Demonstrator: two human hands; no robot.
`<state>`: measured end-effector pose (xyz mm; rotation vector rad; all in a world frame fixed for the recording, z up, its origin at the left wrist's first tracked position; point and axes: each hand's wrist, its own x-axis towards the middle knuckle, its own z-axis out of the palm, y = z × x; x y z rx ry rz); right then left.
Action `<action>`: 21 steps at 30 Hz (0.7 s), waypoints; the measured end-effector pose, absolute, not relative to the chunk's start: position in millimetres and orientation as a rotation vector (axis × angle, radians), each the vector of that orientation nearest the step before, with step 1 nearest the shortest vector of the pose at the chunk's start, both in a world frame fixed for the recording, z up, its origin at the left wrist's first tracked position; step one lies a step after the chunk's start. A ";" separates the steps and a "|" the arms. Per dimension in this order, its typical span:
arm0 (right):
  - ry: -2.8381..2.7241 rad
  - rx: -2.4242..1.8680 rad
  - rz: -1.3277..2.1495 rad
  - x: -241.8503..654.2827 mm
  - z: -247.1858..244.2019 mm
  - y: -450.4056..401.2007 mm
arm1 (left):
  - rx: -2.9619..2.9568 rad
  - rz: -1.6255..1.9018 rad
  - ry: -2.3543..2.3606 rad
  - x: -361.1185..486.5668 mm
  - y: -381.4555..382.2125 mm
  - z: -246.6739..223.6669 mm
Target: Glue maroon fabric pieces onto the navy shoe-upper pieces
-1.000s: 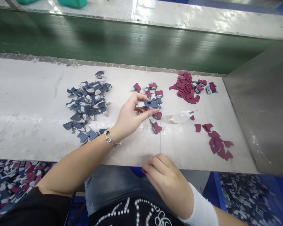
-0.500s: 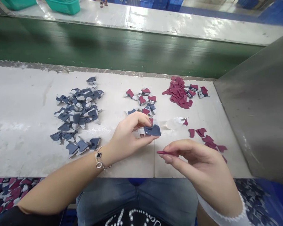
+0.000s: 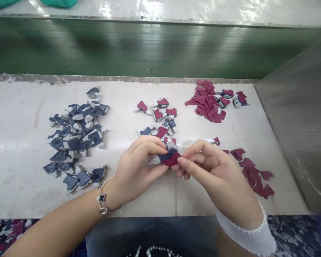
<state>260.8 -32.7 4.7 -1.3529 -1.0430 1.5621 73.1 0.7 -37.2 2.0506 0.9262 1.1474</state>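
Between the thumb and fingers of my left hand (image 3: 140,167) is a small navy and grey plastic part (image 3: 164,156). My right hand (image 3: 212,167) pinches a flat maroon piece (image 3: 172,159), which lies against the face of the navy part. Whether it is seated there I cannot tell. Just beyond my hands is a loose group of grey parts with maroon faces (image 3: 162,132). A clear bottle with a thin metal tip (image 3: 210,140) lies partly hidden behind my right hand. Several loose maroon pieces (image 3: 250,167) are right of that hand.
A heap of navy and grey parts (image 3: 77,132) covers the left of the white table (image 3: 21,150). Farther back is a maroon pile (image 3: 205,101) with a few joined parts (image 3: 226,97) beside it. A metal panel (image 3: 299,125) bounds the right; a green wall (image 3: 149,50) stands behind.
My right hand has moved left and up, bringing the maroon piece against the navy part. My left hand has shifted slightly down and left. The view has tilted downward.
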 end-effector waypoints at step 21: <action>-0.963 -1.271 1.690 266.4 3.3 -22.5 | 2.141 1.190 0.845 72.5 0.3 -35.0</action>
